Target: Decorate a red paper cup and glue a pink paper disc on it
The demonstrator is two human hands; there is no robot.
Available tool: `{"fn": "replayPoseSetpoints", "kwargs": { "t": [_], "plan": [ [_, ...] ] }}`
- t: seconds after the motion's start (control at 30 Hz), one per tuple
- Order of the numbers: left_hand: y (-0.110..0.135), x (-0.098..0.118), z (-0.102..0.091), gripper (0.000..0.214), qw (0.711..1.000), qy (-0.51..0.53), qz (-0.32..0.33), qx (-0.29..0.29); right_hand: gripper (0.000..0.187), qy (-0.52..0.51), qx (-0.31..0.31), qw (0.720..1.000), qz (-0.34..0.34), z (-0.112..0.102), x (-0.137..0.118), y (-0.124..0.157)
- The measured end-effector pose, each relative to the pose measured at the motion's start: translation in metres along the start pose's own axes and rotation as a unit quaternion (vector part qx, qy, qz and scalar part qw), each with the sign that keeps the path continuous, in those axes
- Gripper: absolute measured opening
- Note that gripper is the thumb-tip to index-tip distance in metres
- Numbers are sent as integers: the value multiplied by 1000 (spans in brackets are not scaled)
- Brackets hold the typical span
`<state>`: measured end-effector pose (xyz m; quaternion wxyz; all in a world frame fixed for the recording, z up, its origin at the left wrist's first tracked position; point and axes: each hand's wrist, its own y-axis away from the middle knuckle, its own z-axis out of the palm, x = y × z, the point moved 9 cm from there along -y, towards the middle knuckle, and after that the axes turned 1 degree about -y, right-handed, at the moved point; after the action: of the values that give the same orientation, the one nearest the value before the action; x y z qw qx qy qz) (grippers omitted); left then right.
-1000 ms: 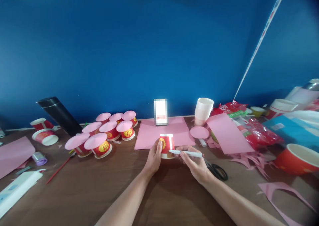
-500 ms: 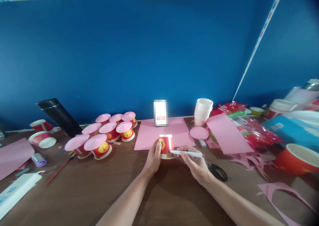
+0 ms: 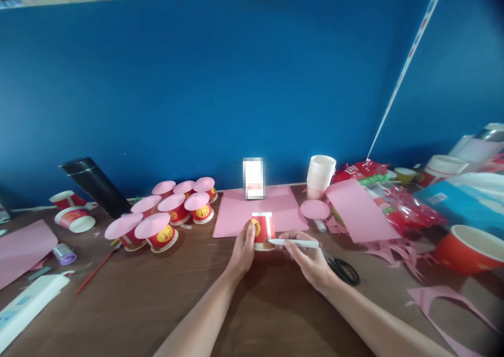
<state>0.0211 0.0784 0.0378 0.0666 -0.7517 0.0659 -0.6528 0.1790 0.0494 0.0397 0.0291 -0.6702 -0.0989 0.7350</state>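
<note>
My left hand (image 3: 243, 249) grips the left side of a red paper cup (image 3: 261, 232) with a gold emblem and a white stripe; the cup looks upside down. Between the fingers of my right hand (image 3: 309, 260) is a white marker pen (image 3: 299, 243), its tip against the cup near the lower end of the stripe. Behind the cup lies a pink paper sheet (image 3: 232, 215) on the brown table. A pink paper disc (image 3: 315, 209) rests to the right, with a small pale cap-like piece (image 3: 320, 225) near it. Black-handled scissors (image 3: 346, 271) lie partly behind my right hand.
On the left stand several red cups topped with pink discs (image 3: 155, 224), a black bottle (image 3: 96, 186), a red-handled brush (image 3: 96, 273) and a white power strip (image 3: 31, 304). Stacked white cups (image 3: 321, 176), red packets (image 3: 413, 210), paper scraps (image 3: 401, 254) and an orange-red bowl (image 3: 468, 249) occupy the right.
The view has shifted very slightly, so things on the left sit a little further right. Both hands, the cup and the marker pen hold nearly the same position.
</note>
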Motion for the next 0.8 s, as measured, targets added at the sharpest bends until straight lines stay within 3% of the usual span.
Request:
{"fn": "replayPoseSetpoints", "kwargs": {
  "t": [0.23,0.4,0.6,0.8],
  "plan": [
    [-1,-4,-2,44,1000,0,-15,8,25,-1,16,1000,-4,-4,2,-1],
    [0,-8,-5,44,1000,-7,-24,18,24,12,-7,1000,-5,0,-3,-1],
    [1,-10,-5,45,999,-1,-39,18,25,-19,24,1000,0,-3,-1,-1],
    [2,-8,-8,46,998,15,-50,27,24,-18,-17,1000,2,3,-2,0]
  ]
}}
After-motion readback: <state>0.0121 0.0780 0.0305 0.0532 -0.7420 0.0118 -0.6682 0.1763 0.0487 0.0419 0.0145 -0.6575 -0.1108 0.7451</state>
